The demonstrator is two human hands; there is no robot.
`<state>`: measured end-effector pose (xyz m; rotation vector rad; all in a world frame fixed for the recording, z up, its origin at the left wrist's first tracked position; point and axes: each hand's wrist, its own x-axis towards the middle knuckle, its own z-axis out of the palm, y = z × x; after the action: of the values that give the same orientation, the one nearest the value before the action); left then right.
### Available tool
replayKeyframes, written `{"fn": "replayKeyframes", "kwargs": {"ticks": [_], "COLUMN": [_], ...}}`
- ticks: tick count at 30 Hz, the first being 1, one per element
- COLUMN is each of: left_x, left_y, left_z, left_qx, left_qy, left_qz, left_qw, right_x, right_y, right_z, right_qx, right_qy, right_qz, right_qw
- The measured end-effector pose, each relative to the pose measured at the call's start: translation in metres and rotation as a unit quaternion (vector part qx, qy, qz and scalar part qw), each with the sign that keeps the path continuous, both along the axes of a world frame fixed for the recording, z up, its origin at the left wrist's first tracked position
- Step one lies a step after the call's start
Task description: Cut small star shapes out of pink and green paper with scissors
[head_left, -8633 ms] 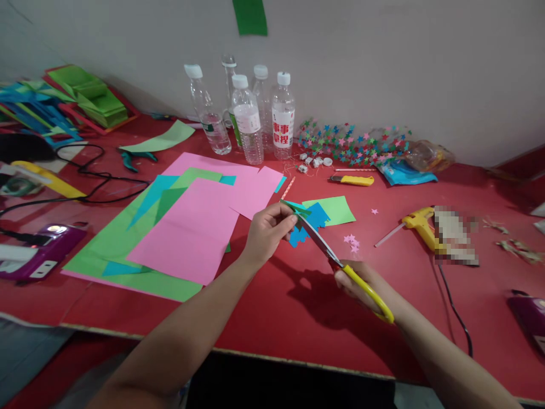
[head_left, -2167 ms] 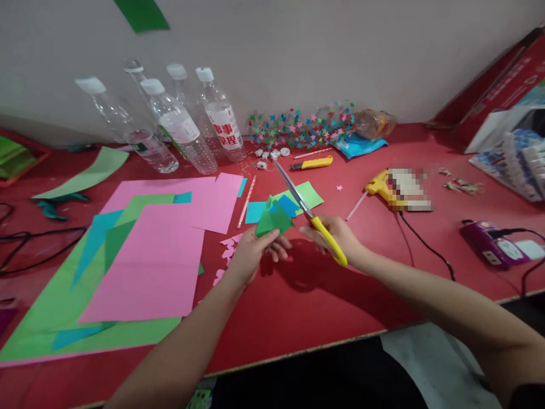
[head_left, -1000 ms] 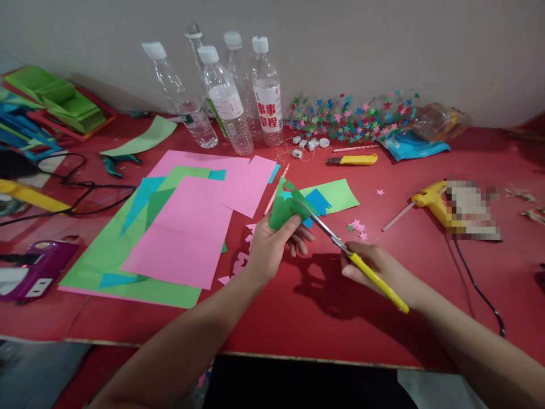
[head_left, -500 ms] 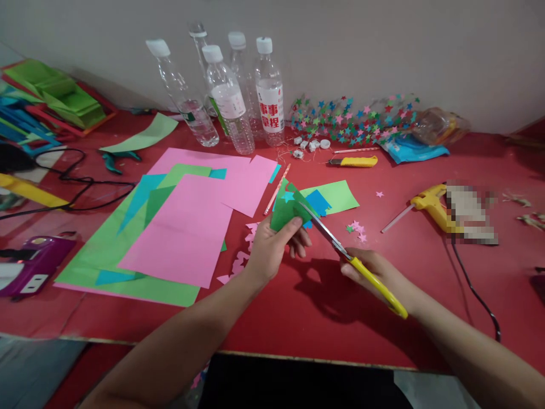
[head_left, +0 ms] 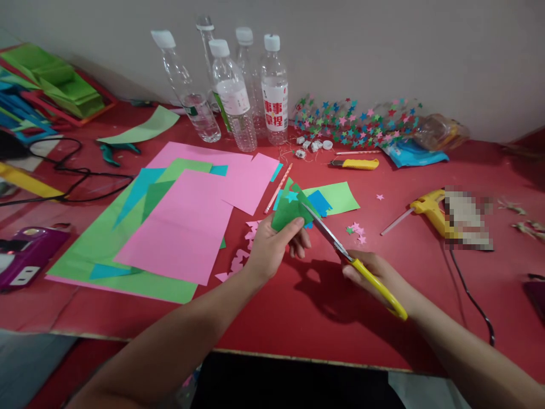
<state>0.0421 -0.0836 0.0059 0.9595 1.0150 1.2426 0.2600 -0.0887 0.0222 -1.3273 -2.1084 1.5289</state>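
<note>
Pinched in my left hand (head_left: 272, 244) is a dark green piece of paper (head_left: 286, 211) with notches cut out of its edge. My right hand (head_left: 369, 270) grips yellow-handled scissors (head_left: 361, 271), whose blades reach up to the paper's right side. Under and behind the paper lie a blue scrap (head_left: 319, 203) and a light green sheet (head_left: 347, 197). Small cut-out stars (head_left: 357, 230), pink and green, rest on the red table to the right of the blades. Pink paper scraps (head_left: 240, 261) with star-shaped cutouts lie beside my left wrist.
Pink sheet (head_left: 179, 221) and green sheets are stacked at left. Several plastic bottles (head_left: 275, 108) stand against the wall. A yellow utility knife (head_left: 360, 164), a pencil (head_left: 279, 188) and a star-filled clear bottle (head_left: 357, 122) lie at the back. A yellow glue gun (head_left: 432, 210) with its cord is at right.
The camera view has shifted slightly. Both hands, the green paper and the scissors keep nearly the same position relative to each other.
</note>
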Motion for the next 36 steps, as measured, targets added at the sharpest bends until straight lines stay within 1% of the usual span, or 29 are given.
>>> {"fn": "replayKeyframes", "kwargs": {"ticks": [18,26,32,36], "left_x": [-0.0021,-0.0026,-0.0024,-0.0063], "left_y": [0.0019,0.0024,0.0016,0.0044], "left_z": [0.0034,0.0037,0.0035,0.0016], "left_qx": [0.004,0.003,0.001,0.008], "left_qy": [0.006,0.012,0.001,-0.002], "left_qz": [0.008,0.006,0.006,-0.014], "left_qw": [1.000,1.000,1.000,1.000], "right_x": [0.0010,-0.0005,0.0000,0.0016], "right_y": [0.0009,0.0005,0.0010,0.0018], "right_z": [-0.0037,-0.0019,-0.0046,-0.0046], "right_qx": [0.005,0.024,0.026,0.022], "right_qy": [-0.006,-0.017,-0.016,-0.014], "right_qz": [0.000,-0.003,0.003,-0.006], "right_qw": [1.000,1.000,1.000,1.000]}}
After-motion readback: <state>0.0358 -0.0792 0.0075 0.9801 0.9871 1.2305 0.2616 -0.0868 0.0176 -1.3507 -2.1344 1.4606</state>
